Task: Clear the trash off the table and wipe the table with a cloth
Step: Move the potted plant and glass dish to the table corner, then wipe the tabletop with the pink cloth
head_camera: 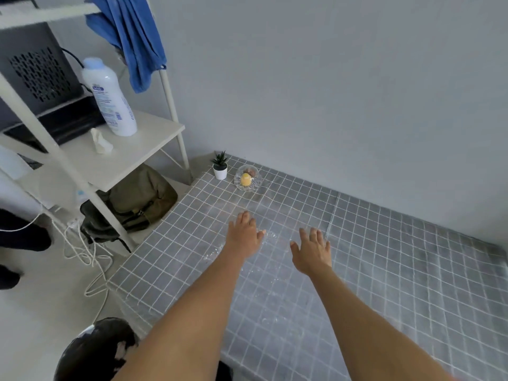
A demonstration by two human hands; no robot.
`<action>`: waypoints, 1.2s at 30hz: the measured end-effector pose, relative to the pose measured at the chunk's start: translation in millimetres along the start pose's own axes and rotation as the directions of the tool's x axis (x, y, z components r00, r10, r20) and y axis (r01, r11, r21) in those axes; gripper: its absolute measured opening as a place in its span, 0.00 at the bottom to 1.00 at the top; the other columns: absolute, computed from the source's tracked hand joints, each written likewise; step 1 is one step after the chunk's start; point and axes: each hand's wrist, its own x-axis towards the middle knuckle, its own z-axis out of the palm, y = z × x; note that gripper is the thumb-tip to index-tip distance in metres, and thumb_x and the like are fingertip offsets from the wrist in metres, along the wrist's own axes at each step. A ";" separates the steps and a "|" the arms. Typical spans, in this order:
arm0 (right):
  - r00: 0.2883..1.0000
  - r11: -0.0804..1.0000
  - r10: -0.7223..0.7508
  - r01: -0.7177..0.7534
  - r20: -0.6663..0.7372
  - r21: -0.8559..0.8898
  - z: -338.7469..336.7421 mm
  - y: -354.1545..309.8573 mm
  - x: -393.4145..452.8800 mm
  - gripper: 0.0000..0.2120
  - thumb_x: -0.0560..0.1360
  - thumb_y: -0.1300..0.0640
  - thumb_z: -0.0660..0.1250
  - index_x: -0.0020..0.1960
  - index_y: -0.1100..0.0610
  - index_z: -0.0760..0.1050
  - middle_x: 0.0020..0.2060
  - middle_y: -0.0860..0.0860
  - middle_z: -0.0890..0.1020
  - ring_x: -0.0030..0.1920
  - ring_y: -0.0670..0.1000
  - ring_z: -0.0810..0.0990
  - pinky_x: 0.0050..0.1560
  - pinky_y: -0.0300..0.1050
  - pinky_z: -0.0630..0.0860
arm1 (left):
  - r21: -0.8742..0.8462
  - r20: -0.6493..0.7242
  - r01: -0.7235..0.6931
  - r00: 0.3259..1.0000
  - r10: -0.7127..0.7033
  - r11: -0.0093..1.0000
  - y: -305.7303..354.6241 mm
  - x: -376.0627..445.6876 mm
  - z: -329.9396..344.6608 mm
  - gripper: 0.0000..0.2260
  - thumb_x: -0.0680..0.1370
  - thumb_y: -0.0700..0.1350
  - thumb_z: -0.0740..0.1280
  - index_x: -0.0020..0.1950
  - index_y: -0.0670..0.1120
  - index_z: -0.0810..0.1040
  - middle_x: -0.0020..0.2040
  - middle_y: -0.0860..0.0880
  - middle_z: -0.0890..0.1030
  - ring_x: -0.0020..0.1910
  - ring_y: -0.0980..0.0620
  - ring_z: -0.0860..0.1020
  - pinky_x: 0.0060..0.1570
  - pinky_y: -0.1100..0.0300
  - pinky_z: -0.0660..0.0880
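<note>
A table [384, 270] covered in a grey cloth with a white grid fills the right half of the head view. Both my arms reach out over it. My left hand [243, 232] hovers with fingers straight and holds nothing. My right hand [312, 250] is spread beside it, also holding nothing. Small white specks [270, 235] lie on the cover between and below the hands. A blue cloth [132, 37] hangs from the top rail of the white shelf at the upper left. A black-lined trash bin [96, 350] stands on the floor by the table's near left corner.
A small potted plant [220, 167] and a glass bowl [247, 178] with a yellow item stand at the table's far left corner. The white shelf [132, 149] carries a tall white bottle [110, 97] and a crumpled tissue [101, 141]. An olive backpack [132, 202] and cables [90, 259] lie below.
</note>
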 end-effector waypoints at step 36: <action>0.926 0.921 0.370 -0.376 0.071 0.104 70.8 237.1 -289.8 0.35 0.79 0.51 0.59 0.78 0.49 0.43 0.77 0.56 0.42 0.77 0.57 0.40 0.74 0.57 0.41 | 0.116 0.287 -0.367 0.902 0.322 0.923 193.4 -199.8 144.6 0.28 0.83 0.53 0.51 0.77 0.39 0.50 0.78 0.41 0.46 0.77 0.43 0.46 0.75 0.46 0.49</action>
